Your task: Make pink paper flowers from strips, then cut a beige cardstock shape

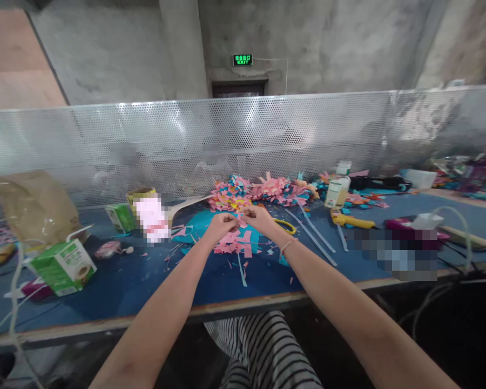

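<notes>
Over the middle of the workbench, my left hand (222, 226) and my right hand (259, 219) are close together, fingers curled in a pinch. Bits of pink show between the fingertips, but I cannot tell whether they are held or lie behind. Beneath the hands, cut pink paper pieces (227, 244) are heaped on a bright blue sheet (198, 224). Just beyond is a pile of fringed pink, blue and yellow paper (230, 194). Yellow-handled scissors (287, 226), partly hidden, lie beside my right hand.
A yellow glue gun (354, 221), clear glue sticks (314, 232) and a bottle (337, 192) are to the right. On the left stand a green drink carton (62, 267), a lit phone (150, 216) and a brown bag (38, 208). A perforated metal panel (243, 140) borders the back.
</notes>
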{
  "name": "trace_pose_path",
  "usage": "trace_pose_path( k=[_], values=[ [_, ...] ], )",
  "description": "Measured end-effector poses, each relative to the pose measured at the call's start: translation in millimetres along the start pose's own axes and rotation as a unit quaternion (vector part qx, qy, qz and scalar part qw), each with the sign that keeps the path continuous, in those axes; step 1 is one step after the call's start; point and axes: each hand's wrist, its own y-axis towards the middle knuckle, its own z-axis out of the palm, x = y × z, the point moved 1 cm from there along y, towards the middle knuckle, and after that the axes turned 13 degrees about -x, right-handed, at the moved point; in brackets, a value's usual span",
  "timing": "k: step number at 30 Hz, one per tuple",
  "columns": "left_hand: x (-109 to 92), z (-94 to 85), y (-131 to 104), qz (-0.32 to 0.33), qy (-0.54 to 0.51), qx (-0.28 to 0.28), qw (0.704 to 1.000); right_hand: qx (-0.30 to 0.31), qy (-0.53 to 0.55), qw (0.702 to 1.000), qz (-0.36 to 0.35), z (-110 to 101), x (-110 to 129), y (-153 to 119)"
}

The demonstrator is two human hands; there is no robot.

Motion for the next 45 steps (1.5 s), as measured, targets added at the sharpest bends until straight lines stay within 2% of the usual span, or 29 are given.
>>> trace_pose_path(
  k=[3, 8, 12, 15, 19, 31, 38, 45],
  values=[
    [1, 1.8, -1, 0.002, 0.02, 0.014, 1.0, -0.019, -0.004, 1.0, -0.011, 0, 0, 1],
    [1, 2.4, -1, -0.003, -0.001, 0.009, 1.0, -0.008, 0.025, 0.999, -0.019, -2, -1, 2],
    [-2, 1.8, -1, -0.059, -0.068, -0.009, 0.996, 0.03, 0.061, 0.996, -0.052, -6, 6, -2],
    [-4, 1.3, -1, -0.102, -0.113, -0.025, 0.988, 0.06, 0.042, 0.995, -0.074, -9, 10, -5],
    [-7, 0.3, -2, -0.129, -0.124, -0.03, 0.983, 0.052, 0.007, 0.996, -0.078, -9, 9, -4],
    [-7, 1.5, -3, -0.114, -0.1, -0.021, 0.988, 0.023, 0.01, 0.999, -0.036, -8, 13, -5],
    [-7, 1.2, -4, -0.101, -0.105, -0.008, 0.989, 0.006, 0.022, 0.999, -0.024, -4, 8, -3],
    [-6, 0.9, -4, -0.136, -0.112, -0.01, 0.984, -0.001, 0.009, 1.0, -0.015, -3, 9, -4]
  ],
)
